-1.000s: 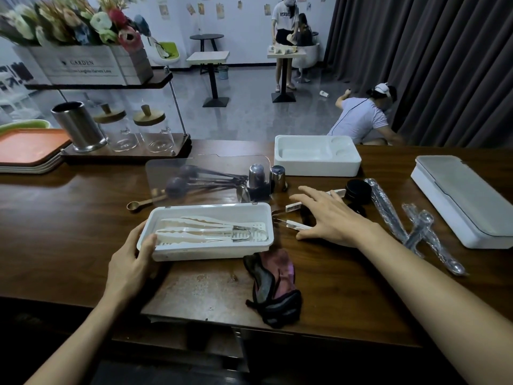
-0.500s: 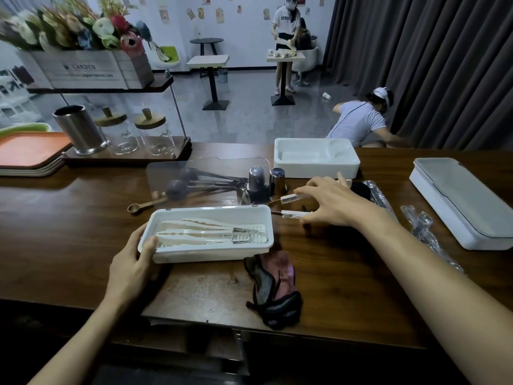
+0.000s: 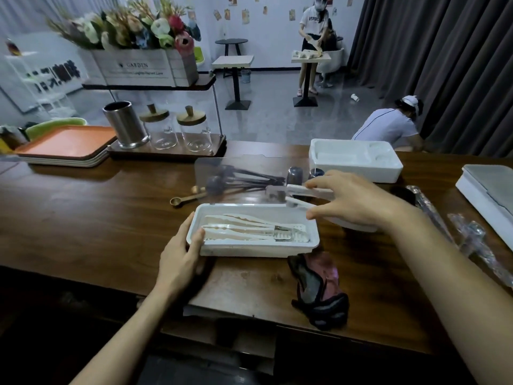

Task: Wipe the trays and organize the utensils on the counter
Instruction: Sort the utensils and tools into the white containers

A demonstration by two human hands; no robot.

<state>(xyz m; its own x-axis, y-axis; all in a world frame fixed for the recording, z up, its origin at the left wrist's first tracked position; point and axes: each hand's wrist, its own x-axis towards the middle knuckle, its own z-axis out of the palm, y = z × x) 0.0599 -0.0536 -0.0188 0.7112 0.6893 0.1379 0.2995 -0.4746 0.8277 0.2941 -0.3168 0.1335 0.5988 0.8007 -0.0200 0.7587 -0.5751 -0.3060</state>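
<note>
A white utensil tray (image 3: pixel 312 247) lies on the wooden counter (image 3: pixel 83 218) with several white tongs (image 3: pixel 244 227) inside it. My left hand (image 3: pixel 180 257) holds the tray's left end, thumb over the rim. My right hand (image 3: pixel 352 200) pinches a pair of white-handled tongs (image 3: pixel 294 191) in the air above the tray's far right corner, metal tips pointing left. A dark and pink cloth (image 3: pixel 319 287) lies crumpled just in front of the tray.
Behind the tray a clear lid (image 3: pixel 236 168) covers dark spoons, with a wooden spoon (image 3: pixel 186 198) and two small metal shakers (image 3: pixel 295 175) beside it. A white foam box (image 3: pixel 355 162) and a grey-lidded case (image 3: pixel 488 195) sit to the right, wrapped utensils (image 3: pixel 472 237) between. Orange trays (image 3: pixel 66 145) are stacked far left.
My right hand lifted the white-handled tongs off the counter and carried them left and up over the tray's right end. My left hand stayed on the tray.
</note>
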